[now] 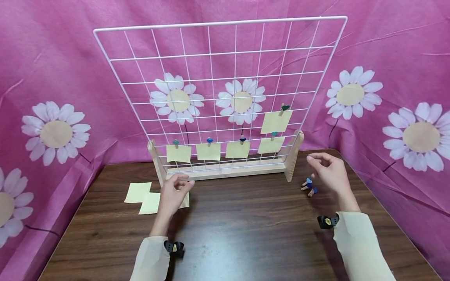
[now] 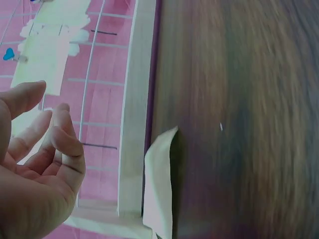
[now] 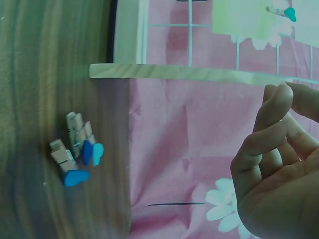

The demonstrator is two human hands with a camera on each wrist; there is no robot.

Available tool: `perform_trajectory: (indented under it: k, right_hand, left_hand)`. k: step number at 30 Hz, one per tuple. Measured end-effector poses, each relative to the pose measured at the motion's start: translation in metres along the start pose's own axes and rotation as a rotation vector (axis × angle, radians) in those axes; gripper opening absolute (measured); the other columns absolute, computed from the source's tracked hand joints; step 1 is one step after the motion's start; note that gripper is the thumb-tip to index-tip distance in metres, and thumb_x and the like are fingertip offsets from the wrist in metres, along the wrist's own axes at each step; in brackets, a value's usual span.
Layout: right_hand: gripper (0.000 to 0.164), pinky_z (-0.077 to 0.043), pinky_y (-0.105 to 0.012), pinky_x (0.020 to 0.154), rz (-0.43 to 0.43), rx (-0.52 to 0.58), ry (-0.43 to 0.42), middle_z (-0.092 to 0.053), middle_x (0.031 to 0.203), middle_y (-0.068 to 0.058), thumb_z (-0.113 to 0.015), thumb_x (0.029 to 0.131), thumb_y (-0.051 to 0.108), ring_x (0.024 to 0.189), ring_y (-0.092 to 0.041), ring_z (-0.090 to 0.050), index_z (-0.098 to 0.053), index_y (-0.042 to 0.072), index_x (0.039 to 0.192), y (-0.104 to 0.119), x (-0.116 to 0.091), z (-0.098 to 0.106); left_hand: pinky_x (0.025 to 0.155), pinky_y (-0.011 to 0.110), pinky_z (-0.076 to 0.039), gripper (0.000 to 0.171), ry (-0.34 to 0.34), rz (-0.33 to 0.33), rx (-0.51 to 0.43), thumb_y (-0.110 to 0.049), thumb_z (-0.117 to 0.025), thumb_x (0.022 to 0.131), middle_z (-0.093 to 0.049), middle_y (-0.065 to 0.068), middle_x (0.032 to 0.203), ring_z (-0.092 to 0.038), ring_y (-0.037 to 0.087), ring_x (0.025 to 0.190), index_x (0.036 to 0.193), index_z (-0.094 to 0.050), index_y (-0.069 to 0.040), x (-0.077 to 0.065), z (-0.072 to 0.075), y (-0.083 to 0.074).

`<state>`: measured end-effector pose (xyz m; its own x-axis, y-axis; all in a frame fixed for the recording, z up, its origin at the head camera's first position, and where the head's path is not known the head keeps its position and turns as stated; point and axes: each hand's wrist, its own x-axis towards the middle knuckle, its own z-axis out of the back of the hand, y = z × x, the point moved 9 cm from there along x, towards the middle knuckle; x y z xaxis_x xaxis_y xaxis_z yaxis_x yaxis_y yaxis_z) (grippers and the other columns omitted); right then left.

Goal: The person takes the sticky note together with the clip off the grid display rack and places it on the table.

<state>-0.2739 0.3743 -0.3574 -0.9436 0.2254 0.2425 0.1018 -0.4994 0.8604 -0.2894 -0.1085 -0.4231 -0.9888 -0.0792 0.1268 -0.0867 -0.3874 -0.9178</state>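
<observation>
My left hand [image 1: 172,197] hovers over the loose yellow sticky notes [image 1: 150,203] at the table's left, thumb and fingers loosely bent around nothing. One note [image 2: 160,184] curls up from the wood in the left wrist view, apart from the fingers. At the right, my right hand [image 1: 330,171] is raised beside several small wooden clothespins [image 1: 309,182] with blue hearts. Its fingers are loosely bent, thumb near the index finger, with nothing visible between them. A row of notes [image 1: 178,153] hangs clipped low on the white wire grid [image 1: 221,25], with another note [image 1: 276,121] above at the right.
Wooden feet [image 1: 291,162] and a wooden bar [image 1: 225,171] support the grid at the back of the brown table [image 1: 239,222]. Behind it hangs a pink cloth [image 1: 116,89] with white flowers. Both wrists wear black straps with small devices [image 1: 327,222].
</observation>
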Motion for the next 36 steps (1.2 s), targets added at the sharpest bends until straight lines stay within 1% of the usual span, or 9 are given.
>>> perform_trajectory:
  k: [5, 8, 12, 16, 20, 25, 29, 33, 36]
  right_hand:
    - [0.025, -0.055, -0.024, 0.054, 0.002, 0.042, -0.022, -0.068, 0.080, 0.017, -0.070, 0.097, 0.024, 0.053, -0.009, -0.063, -0.069, 0.002, 0.110, 0.007, 0.003, 0.001]
    - [0.026, -0.055, -0.022, 0.054, 0.020, 0.054, -0.027, -0.068, 0.079, 0.017, -0.070, 0.097, 0.020, 0.053, -0.008, -0.062, -0.069, -0.001, 0.111, 0.013, 0.004, 0.001]
    - [0.029, -0.053, -0.021, 0.052, 0.064, 0.037, -0.033, -0.067, 0.078, 0.018, -0.070, 0.097, 0.017, 0.051, -0.011, -0.062, -0.067, -0.007, 0.112, 0.022, 0.006, 0.003]
    - [0.027, -0.053, -0.021, 0.052, 0.095, 0.019, -0.037, -0.067, 0.077, 0.019, -0.069, 0.098, 0.019, 0.051, -0.012, -0.062, -0.068, -0.005, 0.110, 0.032, 0.008, 0.003]
    - [0.029, -0.053, -0.022, 0.052, 0.120, 0.012, -0.039, -0.069, 0.080, 0.015, -0.070, 0.098, 0.020, 0.051, -0.013, -0.062, -0.068, -0.005, 0.112, 0.040, 0.011, 0.004]
    - [0.034, -0.053, -0.021, 0.052, 0.137, 0.034, -0.036, -0.070, 0.081, 0.015, -0.070, 0.097, 0.017, 0.051, -0.012, -0.061, -0.066, -0.009, 0.118, 0.046, 0.018, 0.003]
    - [0.031, -0.053, -0.020, 0.052, 0.170, 0.081, -0.031, -0.070, 0.081, 0.014, -0.069, 0.097, 0.011, 0.051, -0.009, -0.061, -0.065, -0.011, 0.118, 0.054, 0.022, 0.002]
    - [0.020, -0.052, -0.020, 0.051, 0.200, 0.104, -0.030, -0.070, 0.080, 0.010, -0.069, 0.096, 0.008, 0.050, -0.008, -0.060, -0.070, -0.002, 0.113, 0.063, 0.026, 0.002]
    - [0.018, -0.051, -0.020, 0.050, 0.207, 0.103, -0.031, -0.070, 0.080, 0.007, -0.069, 0.095, 0.007, 0.050, -0.009, -0.060, -0.071, 0.003, 0.113, 0.069, 0.028, 0.002]
  left_hand:
    - [0.065, 0.024, -0.046, 0.031, -0.008, -0.026, -0.054, -0.015, -0.078, 0.089, -0.074, 0.013, 0.092, -0.061, 0.015, 0.076, 0.115, -0.068, 0.000, 0.000, -0.008, -0.009]
    - [0.064, 0.023, -0.046, 0.032, -0.004, -0.032, -0.086, -0.014, -0.078, 0.089, -0.074, 0.013, 0.093, -0.061, 0.016, 0.077, 0.115, -0.068, 0.000, 0.000, -0.014, -0.014]
    - [0.064, 0.023, -0.045, 0.034, 0.005, -0.038, -0.100, -0.015, -0.079, 0.088, -0.074, 0.010, 0.092, -0.060, 0.015, 0.076, 0.117, -0.068, -0.002, 0.000, -0.020, -0.022]
    - [0.065, 0.023, -0.045, 0.032, 0.001, -0.055, -0.116, -0.014, -0.079, 0.087, -0.073, 0.009, 0.090, -0.059, 0.014, 0.073, 0.116, -0.069, -0.004, 0.001, -0.024, -0.031]
    - [0.068, 0.023, -0.046, 0.031, -0.001, -0.055, -0.129, -0.014, -0.080, 0.087, -0.073, 0.009, 0.091, -0.059, 0.014, 0.075, 0.115, -0.069, -0.007, 0.002, -0.028, -0.038]
    - [0.070, 0.025, -0.048, 0.034, 0.007, -0.060, -0.130, -0.017, -0.080, 0.087, -0.074, 0.008, 0.093, -0.062, 0.014, 0.077, 0.118, -0.068, -0.006, 0.003, -0.036, -0.047]
    - [0.070, 0.025, -0.049, 0.038, 0.015, -0.083, -0.147, -0.016, -0.080, 0.087, -0.074, 0.009, 0.095, -0.062, 0.015, 0.078, 0.120, -0.067, -0.004, 0.004, -0.042, -0.056]
    - [0.069, 0.025, -0.049, 0.036, 0.019, -0.104, -0.158, -0.015, -0.080, 0.087, -0.074, 0.009, 0.095, -0.062, 0.017, 0.079, 0.119, -0.067, -0.003, 0.004, -0.047, -0.065]
    - [0.068, 0.025, -0.049, 0.036, 0.024, -0.122, -0.173, -0.014, -0.079, 0.087, -0.074, 0.011, 0.095, -0.062, 0.018, 0.079, 0.119, -0.067, -0.002, 0.005, -0.051, -0.072]
